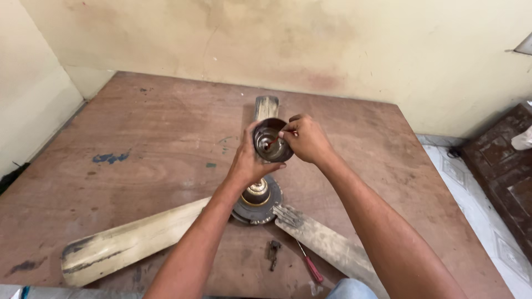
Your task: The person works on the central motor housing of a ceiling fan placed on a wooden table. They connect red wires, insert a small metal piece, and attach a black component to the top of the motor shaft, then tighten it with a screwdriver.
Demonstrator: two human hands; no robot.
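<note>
Wooden board (166, 138): brown, scuffed and paint-flecked, it fills the space up to the cream wall (332, 39) and carries everything you work on.
Fan blades (127, 243): pale and grimy, they lie flat and spread on the board, so the fan sits steady without you holding it.
Fan motor hub (257, 200): dark, with a brass-coloured centre, it rests where the blades meet, just below your left wrist.
Left hand (247, 160): your forearm reaches forward over the hub; the fingers are closed around the metal cup (271, 141), holding it above the hub, its open mouth tilted toward you so you can see inside.
Right hand (307, 139): it comes in from the right, wrist bent inward, fingertips pinched on a thin reddish wire (274, 142) running into the cup.
Screwdriver (311, 267): red-handled, it lies near the board's front edge, within reach.
Small metal part (273, 252): dark, it lies just beside the screwdriver, apart from the hub.
</note>
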